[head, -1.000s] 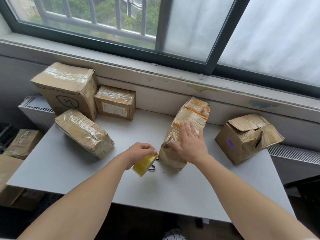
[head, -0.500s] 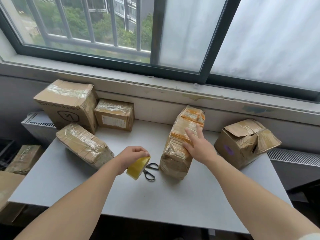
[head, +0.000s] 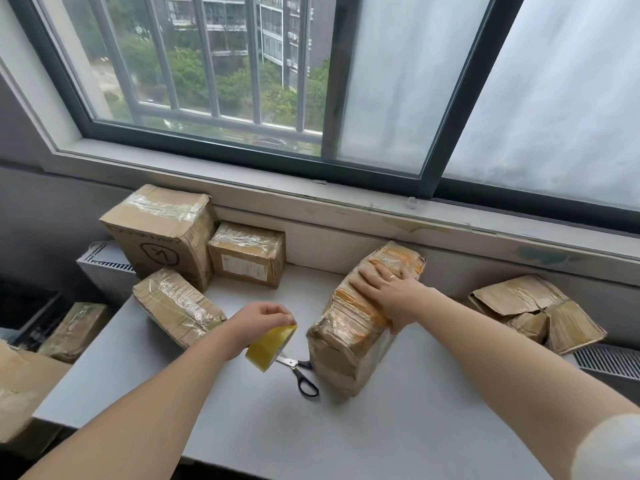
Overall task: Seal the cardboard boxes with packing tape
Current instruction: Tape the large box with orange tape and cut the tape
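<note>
Low boxes: two, far left, below counter level; taped box (head: 74,330) and plain box (head: 20,386), the latter cut by the frame edge.
Counter boxes: five on the counter (head: 398,431).
Left cluster: three, all taped; big box (head: 159,233) at the back, small box (head: 247,258) just beside it by the wall, flat box (head: 176,306) in front.
Left grip (head: 258,323): curled round the tape (head: 270,346).
Tape: one yellow roll, held on edge low over the counter.
Scissors (head: 299,372): one pair, flat on the counter, blades partly behind the tape, handles beside the middle box.
Middle box (head: 349,337): heavily taped, lying lengthwise toward the wall.
Right grip (head: 391,294): wide and flat, fingers straight, pressed on top of the middle box.
Right box (head: 533,310): one, crumpled, flaps open, well apart.
Change: right grip now further toward the wall end than half a second ago; left grip holding the tape as before.
</note>
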### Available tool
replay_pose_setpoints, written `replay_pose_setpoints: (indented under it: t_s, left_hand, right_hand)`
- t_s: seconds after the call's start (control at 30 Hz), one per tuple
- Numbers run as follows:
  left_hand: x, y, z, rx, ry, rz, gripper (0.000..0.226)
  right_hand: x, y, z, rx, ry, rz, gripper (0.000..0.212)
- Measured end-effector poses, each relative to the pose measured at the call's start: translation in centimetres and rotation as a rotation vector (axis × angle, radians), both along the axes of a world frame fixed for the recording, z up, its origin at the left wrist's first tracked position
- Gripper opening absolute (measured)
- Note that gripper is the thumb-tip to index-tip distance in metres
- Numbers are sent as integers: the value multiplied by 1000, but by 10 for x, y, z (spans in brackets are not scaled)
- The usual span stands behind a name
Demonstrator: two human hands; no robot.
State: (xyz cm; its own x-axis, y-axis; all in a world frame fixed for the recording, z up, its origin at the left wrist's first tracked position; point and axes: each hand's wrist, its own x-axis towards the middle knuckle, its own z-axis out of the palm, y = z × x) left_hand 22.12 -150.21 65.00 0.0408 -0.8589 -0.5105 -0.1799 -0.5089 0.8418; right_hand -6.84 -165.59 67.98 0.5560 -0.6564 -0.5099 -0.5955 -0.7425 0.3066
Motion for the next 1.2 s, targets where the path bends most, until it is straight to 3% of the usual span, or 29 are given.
replay_pose_setpoints:
  t_s: [0.1, 0.27, 0.57, 0.77, 0.9, 1.03, 1.2]
  left_hand:
    - [-7, -15, 8, -40, 33, -12, 8]
    - [0, -40, 23, -74, 47, 58, 13]
    - [-1, -58, 13, -15, 61, 126, 11]
    - [-14, -61, 3, 13, 63, 118, 9]
    - [-20, -68, 1, 19, 45, 107, 9]
    - [-32, -79, 0, 21, 69, 97, 10]
    - [-54, -82, -4, 29, 76, 48, 10]
  right_hand:
    - [19, -9, -3, -55, -91, -142, 142]
    - [44, -15, -3, -228, -69, -266, 90]
    - [77, -37, -11, -217, -85, -286, 72]
    - [85, -48, -36, -150, -283, -245, 98]
    - [61, -65, -21, -103, -540, -243, 87]
    - [17, -66, -35, -27, -408, -382, 105]
    - [21, -66, -47, -20, -401, -376, 102]
